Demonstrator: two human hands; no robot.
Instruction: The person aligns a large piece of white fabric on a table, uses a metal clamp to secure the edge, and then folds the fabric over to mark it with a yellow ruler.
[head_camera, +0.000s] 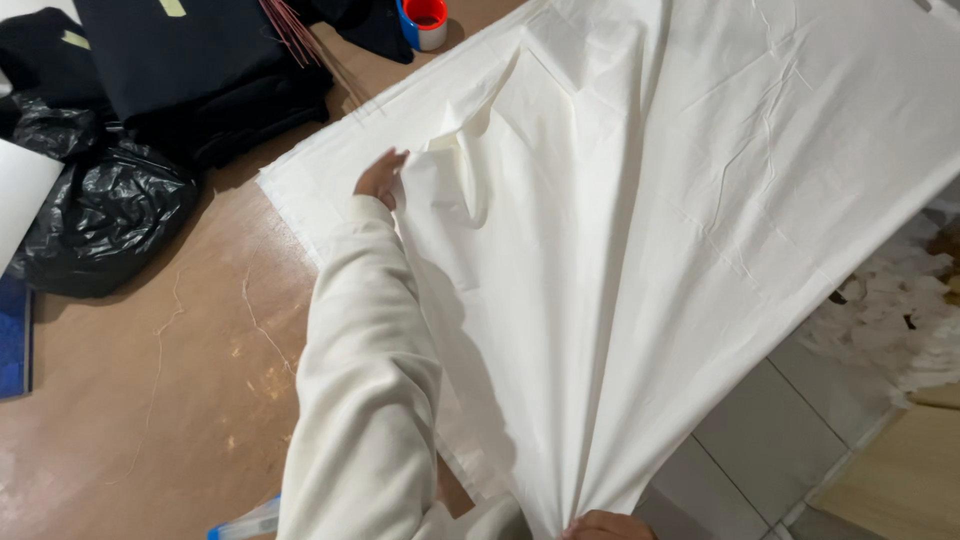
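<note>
Large sheet of plain white woven cloth (690, 200) fills most of the view. It spreads wide over the table beyond both hands and narrows to a gathered bunch at the near edge, so the folds fan outward from the right hand like spokes. The gathering looks like the cause of that fan: one end pinched tight, the far end left flat.

Brown smooth tabletop (130, 400) lies to the left of the left arm; loose pale threads trail across it. The cloth overhangs the table edge on the right-hand side, above grey floor tiles (760, 440).

Pile of black folded fabric (190, 70) sits well beyond and left of the left hand, apart from the white cloth. Crumpled black plastic bag (100, 215) rests nearer, further left again.

Left arm in a cream long sleeve (360, 400) reaches forward over the cloth. Left hand (381, 176) is at the cloth's left margin, fingers curled and pinching up a small raised fold there; the fold stands off the surface just beside the fingertips, which suggests a lift rather than a press.

Right hand (605, 527) shows only at the bottom edge, closest to the body. It is clenched around the bunched cloth end, holding the pleats together.

Small red-and-blue cylindrical container (424, 22) stands far beyond the left hand, just off the cloth's upper edge.
</note>
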